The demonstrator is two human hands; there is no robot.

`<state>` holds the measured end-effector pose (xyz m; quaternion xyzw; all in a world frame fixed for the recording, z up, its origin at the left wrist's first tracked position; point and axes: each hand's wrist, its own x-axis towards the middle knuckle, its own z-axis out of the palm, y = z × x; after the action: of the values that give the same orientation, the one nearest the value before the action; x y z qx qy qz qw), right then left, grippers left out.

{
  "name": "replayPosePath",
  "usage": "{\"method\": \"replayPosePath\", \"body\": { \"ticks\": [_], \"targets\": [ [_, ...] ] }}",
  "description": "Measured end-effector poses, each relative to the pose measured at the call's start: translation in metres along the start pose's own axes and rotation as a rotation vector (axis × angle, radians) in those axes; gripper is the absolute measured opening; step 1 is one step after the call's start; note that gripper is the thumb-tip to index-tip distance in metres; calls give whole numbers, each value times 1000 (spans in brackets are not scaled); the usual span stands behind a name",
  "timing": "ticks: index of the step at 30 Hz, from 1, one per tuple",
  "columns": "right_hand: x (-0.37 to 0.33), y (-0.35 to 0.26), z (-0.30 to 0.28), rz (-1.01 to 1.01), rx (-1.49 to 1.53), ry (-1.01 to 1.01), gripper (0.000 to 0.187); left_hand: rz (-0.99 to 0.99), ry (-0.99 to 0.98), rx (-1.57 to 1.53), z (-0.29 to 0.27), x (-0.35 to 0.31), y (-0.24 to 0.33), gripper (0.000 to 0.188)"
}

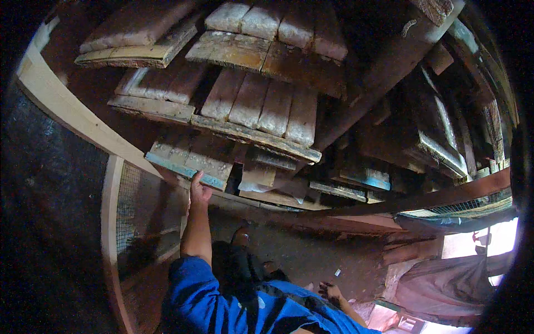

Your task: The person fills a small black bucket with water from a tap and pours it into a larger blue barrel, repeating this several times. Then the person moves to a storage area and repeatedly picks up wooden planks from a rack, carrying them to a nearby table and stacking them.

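My left hand (199,191) is raised to the front edge of a wooden board (186,171) with worn blue paint on that edge. The fingers are closed at the edge, and part of them is hidden. Greyish, spotted slabs or blocks (208,157) lie on this board. My right hand (332,293) hangs low at my side, fingers apart, with nothing visible in it. Above the left hand, long brown blocks with pale ends (245,108) rest side by side on a rough wooden shelf board (256,135).
More laden boards (222,50) are stacked higher up. A thick slanting beam (384,72) crosses the rack, with further boards (439,150) to the right. At left stands a wooden frame with wire mesh (128,206). Dark cloth (445,286) hangs at lower right. A small white item (337,272) lies on the floor.
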<state>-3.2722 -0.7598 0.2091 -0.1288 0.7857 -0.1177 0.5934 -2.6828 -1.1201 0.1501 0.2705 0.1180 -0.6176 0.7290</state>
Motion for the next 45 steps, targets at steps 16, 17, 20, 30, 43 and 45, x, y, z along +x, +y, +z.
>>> {"method": "replayPosePath", "body": {
  "ticks": [16, 17, 20, 30, 43, 45],
  "targets": [
    [187, -228, 249, -292, 54, -636, 63, -7, 52, 15, 5, -4, -20, 33],
    [196, -251, 268, -203, 239, -594, 66, -6, 8, 13, 5, -8, -23, 33],
    [209, -299, 311, -216, 370, -268, 67, 13, 7, -4, 2, -17, -30, 33],
    [231, -295, 301, -407, 534, -509, 28, 40, 17, 34, -60, -29, -40, 27],
    [23, -76, 60, -388, 179, -218, 10, -9, 196, 161, -59, -169, -39, 30],
    [8, -58, 45, -561, -289, 29, 25, -65, 232, 137, -61, -160, -41, 29]
  ]
}}
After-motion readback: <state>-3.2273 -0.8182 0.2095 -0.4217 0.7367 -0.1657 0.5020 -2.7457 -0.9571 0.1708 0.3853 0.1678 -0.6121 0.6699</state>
